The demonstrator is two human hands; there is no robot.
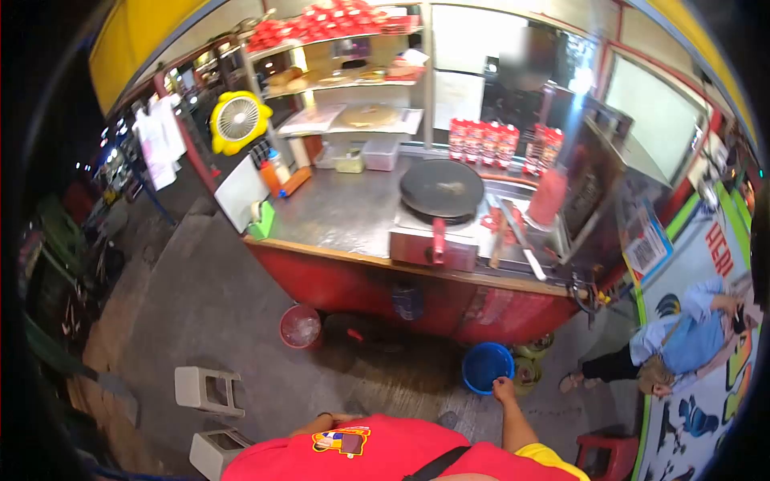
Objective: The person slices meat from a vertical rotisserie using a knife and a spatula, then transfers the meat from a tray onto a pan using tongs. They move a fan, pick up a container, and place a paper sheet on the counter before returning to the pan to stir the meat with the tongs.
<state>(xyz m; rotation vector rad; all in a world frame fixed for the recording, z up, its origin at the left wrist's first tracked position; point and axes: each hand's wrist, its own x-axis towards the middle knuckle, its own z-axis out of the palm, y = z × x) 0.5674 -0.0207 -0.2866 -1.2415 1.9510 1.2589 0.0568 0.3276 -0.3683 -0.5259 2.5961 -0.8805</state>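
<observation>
My right hand (504, 390) is closed on the rim of a round blue bucket (478, 386), which hangs low in front of me at the right of my body. The inside of the bucket looks dark and I cannot make out any contents. My left hand (343, 418) is close against my red shirt, mostly hidden behind it, and its fingers do not show. Ahead stands a stall counter with a flat black pan (441, 189) on a stove (413, 247). A long spatula-like tool (521, 240) lies to the right of the stove.
A red bucket (301, 327) stands below the counter (337, 210). Plastic stools (210, 391) are at my left, a red stool (607, 455) at my right. Green gas cylinders (527, 375) sit beyond the blue bucket. A person (682, 345) is at the right.
</observation>
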